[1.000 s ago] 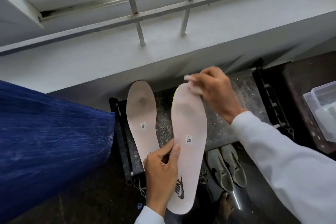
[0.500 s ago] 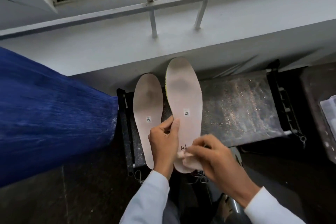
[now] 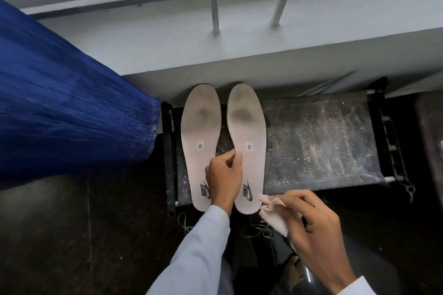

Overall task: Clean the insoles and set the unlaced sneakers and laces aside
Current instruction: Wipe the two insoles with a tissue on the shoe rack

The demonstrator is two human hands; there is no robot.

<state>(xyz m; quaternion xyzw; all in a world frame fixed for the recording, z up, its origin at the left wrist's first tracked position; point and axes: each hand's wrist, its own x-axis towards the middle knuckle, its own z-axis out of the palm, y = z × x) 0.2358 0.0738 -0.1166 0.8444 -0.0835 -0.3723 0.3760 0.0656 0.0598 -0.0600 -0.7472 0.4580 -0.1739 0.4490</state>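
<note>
We find a blue curtain (image 3: 72, 103) at the left and a dusty dark surface (image 3: 318, 141) below the window ledge (image 3: 239, 55). Two insoles lie side by side on that surface, toes toward the wall: the left insole (image 3: 200, 127) and the right insole (image 3: 249, 127), both grey-stained at the forefoot. Laces (image 3: 257, 229) lie on the floor just below the heels; the sneakers are not clearly in view. We judge the wiping step to be in hand, and the next move calls for bringing the cloth back onto the stains. The left hand (image 3: 224, 177) pinches the right insole's inner edge. The right hand (image 3: 311, 230), its grip closed round a crumpled cloth (image 3: 273, 213), sits just beside the right heel.
</note>
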